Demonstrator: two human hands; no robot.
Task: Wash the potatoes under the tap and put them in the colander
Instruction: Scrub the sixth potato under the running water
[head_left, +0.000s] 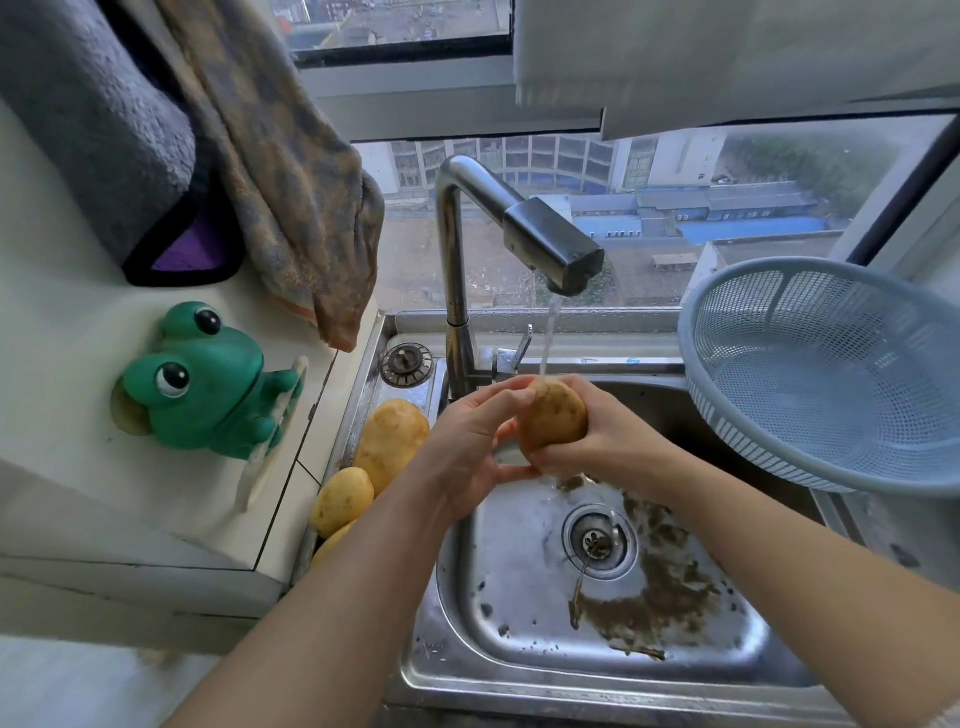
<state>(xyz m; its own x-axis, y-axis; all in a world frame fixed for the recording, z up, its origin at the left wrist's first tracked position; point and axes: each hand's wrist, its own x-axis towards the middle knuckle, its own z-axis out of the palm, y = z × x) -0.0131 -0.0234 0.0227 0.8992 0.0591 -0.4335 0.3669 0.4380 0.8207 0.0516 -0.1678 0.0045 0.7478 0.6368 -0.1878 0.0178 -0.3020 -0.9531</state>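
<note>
Left hand (467, 447) and right hand (608, 441) are gripping 1 potato (553, 415) under the running tap (550, 249); 3 potatoes (389, 441) are lying on the sink (519, 597)'s left rim, colander (831, 374) tilting at its right.

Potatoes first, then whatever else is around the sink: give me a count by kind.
Potatoes: 4 (one held, three lying at left, one of those partly hidden)
Colander: 1
Tap: 1
Green frog: 1
Hanging cloths: 2
Total: 9
</note>
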